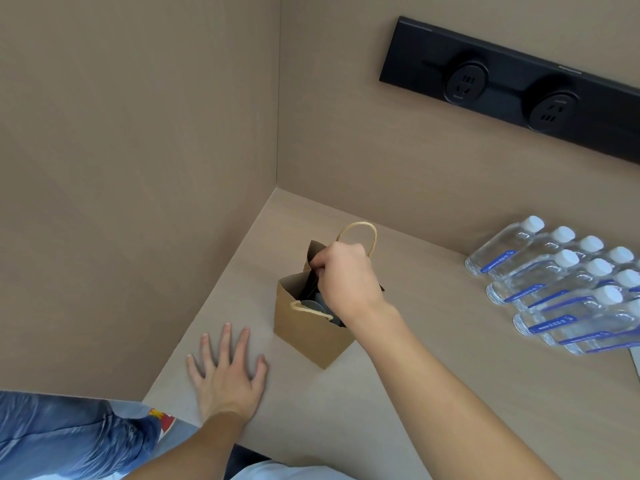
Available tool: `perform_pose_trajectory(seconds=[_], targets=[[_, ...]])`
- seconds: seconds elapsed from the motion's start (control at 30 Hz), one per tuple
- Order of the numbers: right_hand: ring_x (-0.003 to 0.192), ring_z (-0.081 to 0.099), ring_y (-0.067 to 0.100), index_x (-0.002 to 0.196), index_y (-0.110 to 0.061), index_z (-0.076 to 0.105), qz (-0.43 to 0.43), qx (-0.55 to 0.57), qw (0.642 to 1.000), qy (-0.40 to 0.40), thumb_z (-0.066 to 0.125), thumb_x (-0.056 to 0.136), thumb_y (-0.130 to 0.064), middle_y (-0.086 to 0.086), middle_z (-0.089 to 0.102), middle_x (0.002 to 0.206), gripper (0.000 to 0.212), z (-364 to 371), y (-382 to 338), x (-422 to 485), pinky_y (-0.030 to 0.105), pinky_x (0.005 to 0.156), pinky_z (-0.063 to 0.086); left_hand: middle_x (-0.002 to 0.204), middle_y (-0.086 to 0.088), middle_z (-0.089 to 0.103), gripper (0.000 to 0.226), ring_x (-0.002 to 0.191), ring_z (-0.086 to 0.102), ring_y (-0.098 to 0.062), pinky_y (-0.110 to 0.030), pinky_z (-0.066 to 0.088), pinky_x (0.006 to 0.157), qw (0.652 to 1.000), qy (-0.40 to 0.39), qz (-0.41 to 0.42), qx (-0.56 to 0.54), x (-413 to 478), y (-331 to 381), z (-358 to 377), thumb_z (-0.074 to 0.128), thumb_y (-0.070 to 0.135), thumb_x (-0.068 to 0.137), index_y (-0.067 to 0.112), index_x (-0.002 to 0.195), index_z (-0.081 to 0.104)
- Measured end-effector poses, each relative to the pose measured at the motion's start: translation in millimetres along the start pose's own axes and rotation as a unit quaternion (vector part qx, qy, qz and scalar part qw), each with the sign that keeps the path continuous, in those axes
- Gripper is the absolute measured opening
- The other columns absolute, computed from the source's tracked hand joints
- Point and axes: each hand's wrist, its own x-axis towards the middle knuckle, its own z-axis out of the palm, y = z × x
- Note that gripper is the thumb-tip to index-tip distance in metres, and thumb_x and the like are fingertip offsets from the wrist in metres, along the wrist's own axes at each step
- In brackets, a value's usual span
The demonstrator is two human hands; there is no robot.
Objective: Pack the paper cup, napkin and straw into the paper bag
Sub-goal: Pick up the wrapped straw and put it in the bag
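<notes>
A small brown paper bag (304, 327) with twisted paper handles stands upright on the beige counter (398, 393), near the corner of two walls. My right hand (346, 278) hovers over the bag's open mouth, its fingers pinched on something thin and dark that reaches down into the bag; what it is stays unclear. A dark lid-like round shape (313, 304) shows inside the bag. My left hand (227, 372) lies flat on the counter to the left of the bag, fingers spread, holding nothing. No napkin is visible.
Several clear water bottles (561, 289) with white caps and blue labels lie in rows at the right of the counter. A black power strip (512, 88) is fixed to the back wall. Walls close in the left and back sides.
</notes>
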Motion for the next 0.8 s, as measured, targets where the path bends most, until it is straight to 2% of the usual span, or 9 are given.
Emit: perform_pose_trajectory(seconds=[0.13, 0.27, 0.43, 0.5, 0.53, 0.6, 0.67, 0.73, 0.8], targets=[[0.049, 0.029, 0.022, 0.054, -0.010, 0.043, 0.007, -0.005, 1.000, 0.005, 0.038, 0.065, 0.010, 0.004, 0.028, 0.057, 0.024, 4.2, -0.8, -2.1, 0.023, 0.045, 0.024, 0.167, 0.006, 0.003, 0.068, 0.152, -0.008, -0.033, -0.059, -0.004, 0.120, 1.000, -0.001, 0.002, -0.012, -2.0, 1.0, -2.6, 0.018, 0.068, 0.090, 0.042, 0.154, 0.013], [0.048, 0.030, 0.019, 0.052, -0.017, 0.031, 0.006, -0.010, 1.000, -0.028, 0.044, 0.076, 0.012, 0.004, 0.033, 0.061, 0.039, 5.0, -1.0, -4.2, 0.024, 0.043, 0.022, 0.167, 0.007, -0.001, 0.069, 0.152, -0.012, -0.032, -0.059, -0.005, 0.120, 1.000, -0.004, 0.001, -0.011, -1.7, 1.4, -3.4, 0.014, 0.069, 0.090, 0.043, 0.154, 0.007], [0.049, 0.030, 0.022, 0.050, -0.020, 0.031, -0.009, -0.008, 1.000, -0.014, 0.028, 0.058, 0.013, 0.003, 0.030, 0.057, 0.034, -3.5, -2.9, -10.5, 0.022, 0.043, 0.022, 0.166, 0.007, -0.001, 0.069, 0.151, -0.012, -0.032, -0.058, -0.006, 0.120, 1.000, 0.002, 0.001, -0.014, -1.5, 0.6, -1.5, 0.015, 0.069, 0.090, 0.043, 0.154, 0.008], [0.051, 0.032, 0.025, 0.050, -0.019, 0.034, -0.004, -0.001, 1.000, -0.010, 0.021, 0.048, 0.004, 0.004, 0.030, 0.058, 0.027, -7.5, -1.3, -12.5, 0.023, 0.046, 0.029, 0.167, 0.007, 0.000, 0.069, 0.152, -0.011, -0.032, -0.058, -0.006, 0.120, 1.000, 0.008, 0.002, -0.016, -1.0, 0.7, 0.1, 0.016, 0.069, 0.090, 0.042, 0.154, 0.009], [0.054, 0.037, 0.028, 0.051, -0.019, 0.041, 0.001, 0.008, 1.000, -0.004, 0.021, 0.048, 0.004, 0.005, 0.036, 0.059, 0.031, -8.6, 0.9, -13.1, 0.026, 0.047, 0.036, 0.167, 0.007, 0.001, 0.069, 0.152, -0.011, -0.032, -0.058, -0.006, 0.120, 1.000, 0.009, 0.002, -0.013, -0.3, 0.5, 0.4, 0.017, 0.068, 0.090, 0.042, 0.154, 0.010], [0.070, 0.057, 0.037, 0.073, -0.020, 0.069, -0.001, 0.023, 1.000, 0.010, 0.032, 0.061, 0.013, 0.012, 0.060, 0.075, 0.050, -12.3, 4.8, -15.3, 0.035, 0.062, 0.054, 0.167, 0.007, 0.001, 0.069, 0.152, -0.011, -0.032, -0.058, -0.008, 0.119, 1.000, 0.005, 0.007, -0.009, 0.2, -0.4, 1.5, 0.017, 0.068, 0.091, 0.042, 0.154, 0.010], [0.091, 0.066, 0.038, 0.099, -0.016, 0.075, -0.001, 0.041, 0.999, 0.027, 0.045, 0.077, 0.010, 0.016, 0.071, 0.098, 0.046, -17.7, 8.9, -22.2, 0.042, 0.080, 0.058, 0.167, 0.006, 0.002, 0.068, 0.151, -0.010, -0.033, -0.058, -0.009, 0.117, 1.000, -0.009, 0.008, -0.007, 0.2, -1.7, 0.9, 0.018, 0.068, 0.091, 0.041, 0.154, 0.011], [0.092, 0.068, 0.035, 0.100, -0.015, 0.075, -0.004, 0.058, 0.997, 0.051, 0.050, 0.083, 0.003, 0.016, 0.073, 0.099, 0.036, -23.5, 15.4, -32.1, 0.043, 0.082, 0.058, 0.167, 0.003, 0.009, 0.066, 0.151, -0.004, -0.035, -0.058, -0.006, 0.117, 0.999, -0.024, 0.003, -0.025, 3.0, 1.3, -5.4, 0.026, 0.065, 0.092, 0.039, 0.152, 0.019], [0.087, 0.070, 0.030, 0.098, -0.019, 0.076, 0.005, 0.076, 0.994, 0.080, 0.054, 0.085, -0.006, 0.011, 0.076, 0.092, 0.029, -30.6, 19.9, -43.8, 0.039, 0.080, 0.059, 0.162, -0.003, 0.025, 0.061, 0.148, 0.011, -0.036, -0.057, 0.007, 0.116, 0.997, -0.019, 0.008, -0.074, 10.2, 5.6, -17.5, 0.039, 0.056, 0.092, 0.030, 0.147, 0.033]])
